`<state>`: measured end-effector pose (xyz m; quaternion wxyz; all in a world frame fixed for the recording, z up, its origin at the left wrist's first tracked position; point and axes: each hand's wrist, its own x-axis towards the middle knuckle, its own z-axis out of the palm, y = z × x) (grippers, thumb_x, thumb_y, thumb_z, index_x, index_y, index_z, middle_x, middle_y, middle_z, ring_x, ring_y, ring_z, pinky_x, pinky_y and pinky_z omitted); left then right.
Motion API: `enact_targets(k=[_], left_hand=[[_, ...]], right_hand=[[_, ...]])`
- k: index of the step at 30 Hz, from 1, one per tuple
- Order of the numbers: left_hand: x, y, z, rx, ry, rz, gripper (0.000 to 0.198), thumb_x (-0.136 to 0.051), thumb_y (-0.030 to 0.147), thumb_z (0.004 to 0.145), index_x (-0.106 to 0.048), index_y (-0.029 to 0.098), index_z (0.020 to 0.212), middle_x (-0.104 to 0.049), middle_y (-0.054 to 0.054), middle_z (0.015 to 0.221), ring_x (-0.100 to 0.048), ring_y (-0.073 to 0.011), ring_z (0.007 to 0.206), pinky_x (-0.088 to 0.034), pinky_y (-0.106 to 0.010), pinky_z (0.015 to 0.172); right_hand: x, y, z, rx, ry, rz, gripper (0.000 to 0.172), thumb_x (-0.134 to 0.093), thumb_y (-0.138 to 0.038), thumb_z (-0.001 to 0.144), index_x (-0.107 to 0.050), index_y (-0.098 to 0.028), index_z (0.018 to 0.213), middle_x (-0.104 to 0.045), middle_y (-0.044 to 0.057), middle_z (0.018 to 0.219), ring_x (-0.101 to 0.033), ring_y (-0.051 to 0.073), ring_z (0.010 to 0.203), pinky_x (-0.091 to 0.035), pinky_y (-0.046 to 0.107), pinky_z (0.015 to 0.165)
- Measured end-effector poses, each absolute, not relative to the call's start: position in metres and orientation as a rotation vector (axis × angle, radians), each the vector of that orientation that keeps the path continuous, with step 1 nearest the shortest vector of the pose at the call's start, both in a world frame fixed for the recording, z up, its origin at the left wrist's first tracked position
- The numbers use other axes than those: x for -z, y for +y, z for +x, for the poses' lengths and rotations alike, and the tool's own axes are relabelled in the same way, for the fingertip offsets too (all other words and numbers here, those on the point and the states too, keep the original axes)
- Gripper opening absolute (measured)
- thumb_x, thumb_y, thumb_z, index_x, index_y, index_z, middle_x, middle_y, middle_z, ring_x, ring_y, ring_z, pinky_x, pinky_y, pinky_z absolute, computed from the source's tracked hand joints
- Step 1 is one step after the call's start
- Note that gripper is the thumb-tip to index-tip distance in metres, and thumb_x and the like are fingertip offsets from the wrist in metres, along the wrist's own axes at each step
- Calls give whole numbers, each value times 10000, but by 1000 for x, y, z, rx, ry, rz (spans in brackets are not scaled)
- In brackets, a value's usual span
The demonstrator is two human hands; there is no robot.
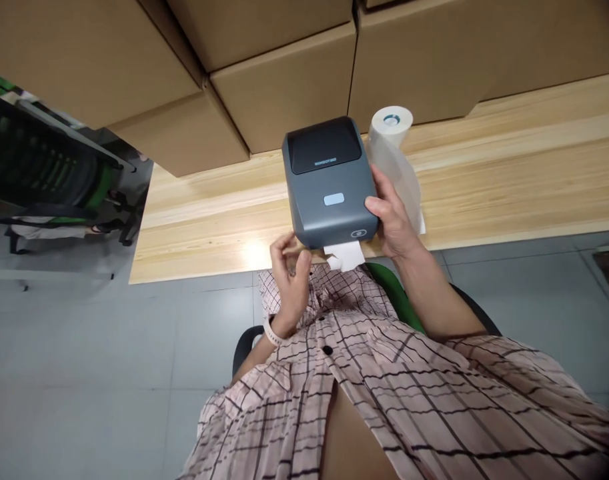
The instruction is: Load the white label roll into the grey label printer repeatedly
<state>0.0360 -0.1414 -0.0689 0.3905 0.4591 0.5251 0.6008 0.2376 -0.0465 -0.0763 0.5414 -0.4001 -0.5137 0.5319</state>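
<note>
A dark grey label printer [329,217], with a glossy black lid panel and a pale blue button, is in the middle of the head view. My right hand [395,217] grips its right side, the thumb on the top face and the other fingers partly hidden behind. By the printer's lower left corner is my left hand [291,277], thumb and fingers apart and nothing seen between them. Its fingertips are close to the casing; whether they touch it I cannot tell. From the front edge of the printer hangs a short, ragged piece of white label paper [348,257].
Behind the printer's right side stands a white paper roll [391,123], its loose strip trailing along the wooden table [494,173]. Cardboard boxes [284,87] are stacked along the table's back. An office chair [49,167] stands to the left.
</note>
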Motion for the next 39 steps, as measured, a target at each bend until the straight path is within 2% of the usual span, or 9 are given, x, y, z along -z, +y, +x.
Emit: enact_targets(k=[3, 7, 11, 14, 18, 23, 27, 32, 39], left_hand=[[69, -160, 46, -1296, 1235, 1062, 449, -686, 653, 942, -775, 212, 937, -779, -74, 904, -713, -195, 826, -599, -348, 740], [61, -146, 64, -972, 1021, 805, 541, -768, 698, 835, -814, 178, 975, -817, -115, 924, -736, -194, 784, -587, -318, 683], [61, -128, 82, -1068, 1110, 758, 428, -886, 583, 764, -820, 178, 885, -812, -79, 829, -740, -187, 775, -576, -316, 711], [66, -129, 84, -1152, 1159, 839, 390, -893, 564, 764, -795, 188, 737, -777, -42, 727, -714, -174, 745, -555, -314, 723], [70, -138, 62, -1049, 1099, 967, 457, -812, 619, 841, -796, 179, 717, -766, -50, 729, -681, -158, 707, -550, -300, 721], [74, -142, 26, -1269, 1288, 892, 569, -615, 665, 960, -810, 160, 784, -774, -83, 741, -675, -156, 641, -534, -282, 631], [69, -124, 15, -1607, 1394, 918, 362, -669, 520, 957, -809, 194, 888, -794, -76, 886, -693, -144, 740, -548, -253, 637], [61, -93, 14, -1682, 1359, 980, 222, -719, 403, 932, -780, 246, 1076, -780, -94, 1155, -726, -174, 961, -610, -292, 761], [64, -49, 16, -1538, 1400, 1109, 229, -660, 350, 949, -718, 248, 1145, -728, -112, 1254, -696, -216, 1147, -588, -386, 985]], right_hand=[[77, -47, 234, -1262, -1218, -945, 898, -703, -727, 824, -444, -384, 1612, -413, -8, 1756, -359, 300, 1644, -274, 527, 1375], [82, -44, 233, -1250, -1222, -980, 907, -682, -745, 826, -436, -382, 1620, -407, -10, 1761, -355, 300, 1645, -293, 546, 1368], [83, -43, 236, -1150, -1303, -1022, 857, -625, -719, 890, -409, -362, 1638, -445, 34, 1738, -421, 312, 1607, -354, 580, 1332], [68, -49, 241, -739, -1511, -1096, 672, -581, -636, 981, -492, -354, 1584, -463, 49, 1722, -404, 327, 1611, -349, 622, 1315], [33, -58, 247, -157, -1956, -1077, 372, -493, -526, 1079, -732, -352, 1305, -462, -27, 1726, -281, 352, 1666, -220, 683, 1337], [14, -54, 241, -21, -2229, -1005, 404, -452, -543, 1111, -767, -311, 1212, -617, -9, 1613, -312, 304, 1663, -135, 635, 1370], [17, -49, 237, -151, -2230, -991, 399, -496, -597, 1083, -761, -309, 1161, -663, 0, 1562, -333, 314, 1656, -119, 659, 1371], [16, -57, 255, -498, -1954, -945, 483, -460, -674, 1067, -712, -344, 1314, -528, 3, 1689, -352, 335, 1646, -247, 672, 1342], [3, -30, 263, -757, -1771, -760, 821, -401, -881, 973, -405, -428, 1656, -324, -71, 1799, -231, 314, 1695, -177, 551, 1410]])
